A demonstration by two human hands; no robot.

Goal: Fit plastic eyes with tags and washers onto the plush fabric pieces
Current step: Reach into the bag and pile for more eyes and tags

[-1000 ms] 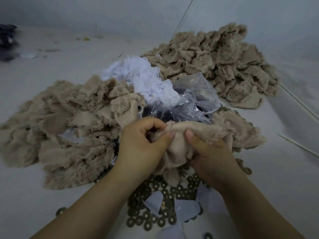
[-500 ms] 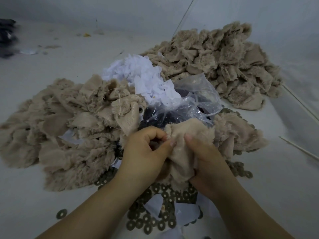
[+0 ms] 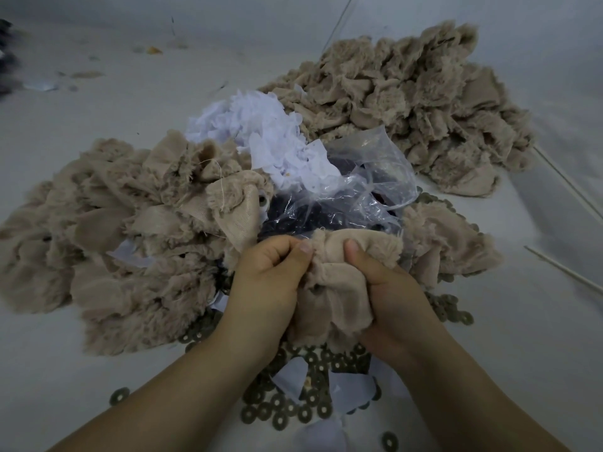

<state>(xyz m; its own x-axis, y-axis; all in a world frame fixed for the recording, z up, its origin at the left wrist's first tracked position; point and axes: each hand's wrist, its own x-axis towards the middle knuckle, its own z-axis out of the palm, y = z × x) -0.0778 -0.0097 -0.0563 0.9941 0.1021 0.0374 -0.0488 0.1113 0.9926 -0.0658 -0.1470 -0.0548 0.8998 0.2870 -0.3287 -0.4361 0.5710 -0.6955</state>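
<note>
I see both hands at near center, working 1 plush piece (image 3: 339,282) between them. My left hand (image 3: 267,285) is curled, its thumb pinching the piece's left edge against the folded fingers. My right hand (image 3: 388,298) grips the piece from the right, thumb pressed on top of the cloth and fingers wrapped under it, out of sight. The piece is bunched, smooth backing up, fur showing along its far and near edges. Whether an eye sits in it I cannot tell. Under the wrists lies a scatter of washers (image 3: 293,409), with a few white tags (image 3: 290,375) lying among them. Just beyond the hands sits a clear bag (image 3: 365,177) with dark eyes (image 3: 293,220) inside, too small to make out singly. A heap of white tags (image 3: 257,132) rests against the bag's far left side. 1 plush pile (image 3: 114,230) spreads to the left, touching the left hand's side, and a 2nd pile (image 3: 408,102) lies far right. 2 thin sticks (image 3: 561,269) lie on the table (image 3: 522,321) at right.
</note>
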